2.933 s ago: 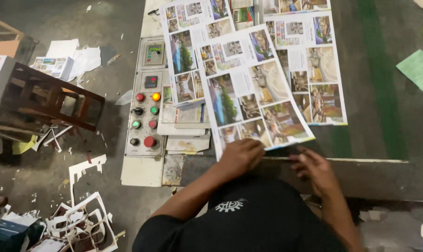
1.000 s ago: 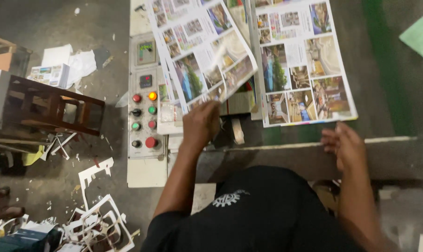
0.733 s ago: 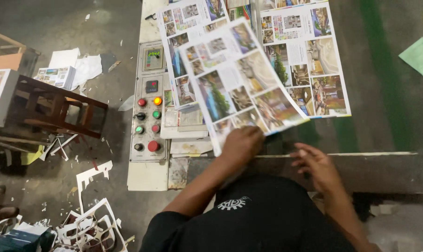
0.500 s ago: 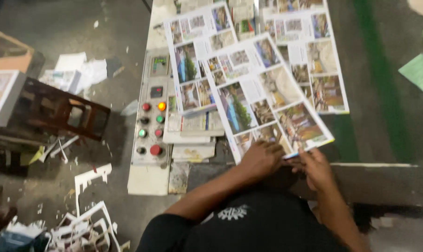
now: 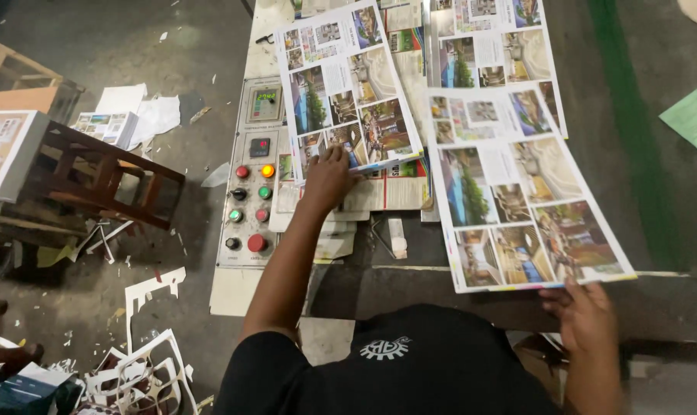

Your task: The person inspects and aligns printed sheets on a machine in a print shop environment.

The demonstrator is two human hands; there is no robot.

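Left hand (image 5: 329, 175) fingers flat, pinning a printed photo sheet (image 5: 347, 88); right hand (image 5: 588, 317) fingers pinch the near edge of a second sheet (image 5: 517, 192) overhanging the surface, which might crease if dragged one-handed

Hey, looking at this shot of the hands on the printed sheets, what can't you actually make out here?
- Head view: the right hand is motion-blurred, so its grip on the near printed sheet is unclear.
- The left hand covers the corner of the left printed sheet; what lies beneath is hidden.
- The control panel display is too small to read.
- The sheets' far ends are cut off by the top edge.
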